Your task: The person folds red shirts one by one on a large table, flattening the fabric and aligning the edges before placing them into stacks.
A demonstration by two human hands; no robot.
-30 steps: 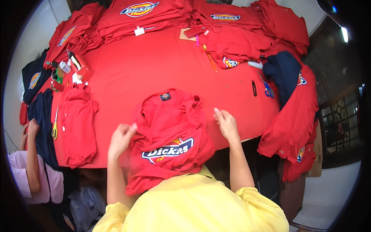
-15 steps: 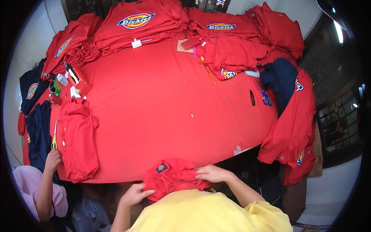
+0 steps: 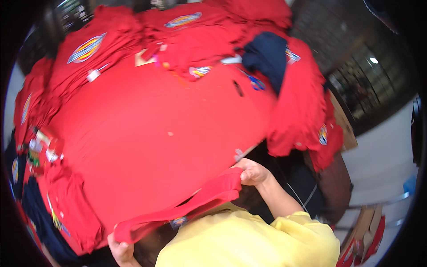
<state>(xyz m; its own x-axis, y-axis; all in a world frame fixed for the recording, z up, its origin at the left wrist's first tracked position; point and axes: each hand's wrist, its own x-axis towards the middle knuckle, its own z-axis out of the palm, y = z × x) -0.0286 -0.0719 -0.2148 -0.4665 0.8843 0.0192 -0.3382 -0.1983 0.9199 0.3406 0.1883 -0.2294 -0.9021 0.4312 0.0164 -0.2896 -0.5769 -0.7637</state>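
Red folded shirt (image 3: 187, 209) is stretched out between both hands at the near edge of the desk (image 3: 147, 133), just above the person's yellow top (image 3: 249, 236). Right hand (image 3: 252, 172) pinches one end of it, fingers pressed together on the cloth, close to the desk's near right corner. Left hand (image 3: 119, 250) clamps the other end low at the frame bottom, partly hidden by the shirt itself, so only the knuckles show. Shirt hangs clear of the desk top, sloping from upper right to lower left, a small printed patch showing on its underside.

Desk is covered in red cloth, middle bare apart from a few small scraps. Piles of red shirts (image 3: 106, 44) with oval logos ring the far and left edges. Dark blue shirt (image 3: 267, 53) lies on the far right pile. Blue scissors (image 3: 254, 82) and a black marker (image 3: 238, 88) lie near it. More red shirts (image 3: 302, 115) drape over the right edge. Stack of red and dark blue clothes (image 3: 66, 213) sits at the left, with small tags (image 3: 40, 149) beside it.
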